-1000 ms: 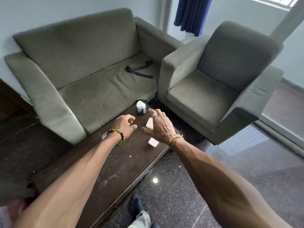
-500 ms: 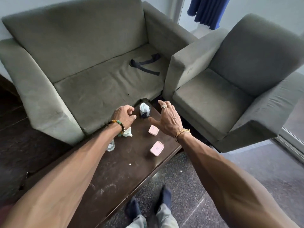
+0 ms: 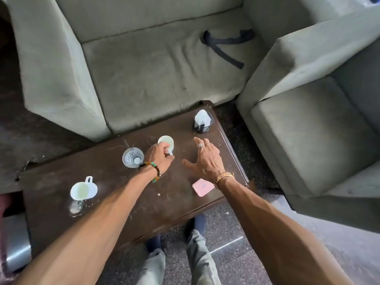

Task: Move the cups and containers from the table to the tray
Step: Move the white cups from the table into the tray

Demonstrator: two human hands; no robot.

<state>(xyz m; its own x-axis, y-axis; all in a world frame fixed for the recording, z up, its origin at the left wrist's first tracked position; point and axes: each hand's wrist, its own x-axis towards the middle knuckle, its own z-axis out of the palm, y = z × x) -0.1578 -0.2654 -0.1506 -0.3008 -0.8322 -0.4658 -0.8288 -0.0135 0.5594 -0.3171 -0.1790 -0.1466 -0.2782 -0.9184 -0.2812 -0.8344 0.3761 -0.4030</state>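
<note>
A: Any text to log here?
B: Nothing I can read. Only candidate is the pink box (image 3: 202,187) on the table (image 3: 115,202), which has a small blue mark on its lid.
A: Letters or a logo?
B: Can't tell, it's too small and blurred.
A: Anything else?
B: The gold bracelet (image 3: 224,176) has raised shapes along it. Can't tell if they're lettering.
A: White cup (image 3: 166,140)?
B: Nothing readable on the part that shows.
</note>
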